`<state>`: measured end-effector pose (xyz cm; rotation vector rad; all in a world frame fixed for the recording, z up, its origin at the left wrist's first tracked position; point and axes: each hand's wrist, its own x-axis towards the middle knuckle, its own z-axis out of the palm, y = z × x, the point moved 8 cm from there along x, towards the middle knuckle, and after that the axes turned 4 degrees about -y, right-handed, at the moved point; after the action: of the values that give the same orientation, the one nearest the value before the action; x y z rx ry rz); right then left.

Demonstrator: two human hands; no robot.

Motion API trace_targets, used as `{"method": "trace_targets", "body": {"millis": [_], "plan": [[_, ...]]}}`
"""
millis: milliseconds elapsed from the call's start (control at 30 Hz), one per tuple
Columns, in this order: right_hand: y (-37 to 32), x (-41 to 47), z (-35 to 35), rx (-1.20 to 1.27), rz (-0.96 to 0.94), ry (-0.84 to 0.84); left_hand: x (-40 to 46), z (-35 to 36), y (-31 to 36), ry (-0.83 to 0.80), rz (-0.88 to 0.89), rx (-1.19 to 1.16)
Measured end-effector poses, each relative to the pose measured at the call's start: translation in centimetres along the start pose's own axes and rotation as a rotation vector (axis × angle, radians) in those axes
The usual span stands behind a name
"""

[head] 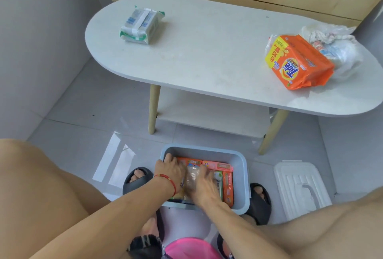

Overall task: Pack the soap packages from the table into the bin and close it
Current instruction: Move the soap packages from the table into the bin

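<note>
A pale blue bin (pixel 240 167) stands on the floor between my feet, with several orange and pink soap packages (pixel 219 166) lying inside. Both hands reach into it. My left hand (pixel 171 168), with a red string on the wrist, presses down at the bin's left side. My right hand (pixel 204 188) rests on a brownish clear-wrapped package (pixel 191 176) in the middle. On the white oval table (pixel 207 55) remain a white and green soap package (pixel 142 23) at far left and an orange Tide package (pixel 298 62) at right. The white bin lid (pixel 300 186) lies on the floor to the right.
A crumpled clear plastic bag (pixel 335 45) sits behind the Tide package. The table has a lower shelf (pixel 207 111) and wooden legs. Grey walls close in on the left, wooden panelling at the back. My black slippers (pixel 134 178) flank the bin.
</note>
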<state>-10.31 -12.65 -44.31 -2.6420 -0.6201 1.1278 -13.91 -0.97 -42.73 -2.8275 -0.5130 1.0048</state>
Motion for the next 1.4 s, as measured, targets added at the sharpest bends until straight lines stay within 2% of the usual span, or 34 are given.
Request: {"method": "trace_targets", "body": {"millis": [167,267,333,367,500,700,800,867,967,1033,1100,1167,1200,1300,1400], "plan": [[1.1,0.4,0.0,0.038,-0.101,-0.062,-0.6,0.3,0.0,0.005,0.037,-0.001],[1.1,0.9,-0.7,0.009,-0.120,-0.111,-0.3,0.9,-0.9,-0.128,0.049,-0.079],[0.7,1.0,-1.8,-0.008,-0.096,-0.070,-0.6,0.2,-1.8,-0.218,0.058,-0.198],[0.3,0.8,-2.6,-0.010,-0.090,-0.024,-0.9,-1.1,-1.9,-0.202,0.087,-0.226],[-3.4,-1.2,-8.8,0.109,-0.192,0.228,-2.7,-9.7,-2.2,0.046,0.156,-0.331],[-8.2,-9.6,-23.1,0.323,-0.528,0.643,-9.9,-24.4,-4.0,0.597,0.357,-0.717],[-7.6,-13.1,-29.8,0.358,-0.611,0.887,-12.2,-29.6,-6.5,0.854,0.356,-0.798],[-6.2,-13.2,-33.5,0.313,-0.566,1.002,-11.0,-31.4,-9.1,0.890,0.246,-0.759],[-4.8,-11.5,-36.0,0.111,-0.467,0.981,-8.1,-31.2,-12.6,0.790,0.093,-0.608],[-4.5,-10.7,-36.0,0.011,-0.471,0.947,-7.8,-30.5,-12.3,0.780,0.130,-0.637],[-4.4,-11.0,-36.5,-0.083,-0.477,1.052,-8.6,-29.9,-9.8,0.813,0.233,-0.674],[-3.7,-10.9,-38.2,-0.178,-0.370,1.173,-8.9,-29.9,-6.7,0.815,0.332,-0.654],[-3.1,-10.1,-39.0,-0.214,-0.268,1.152,-8.9,-30.1,-5.5,0.814,0.360,-0.641],[-1.5,-7.1,-39.7,-0.314,-0.012,0.929,-8.8,-31.1,-4.3,0.831,0.360,-0.667],[-1.9,-7.2,-38.8,-0.331,-0.022,0.918,-9.7,-31.1,-4.1,0.865,0.382,-0.708]]}}
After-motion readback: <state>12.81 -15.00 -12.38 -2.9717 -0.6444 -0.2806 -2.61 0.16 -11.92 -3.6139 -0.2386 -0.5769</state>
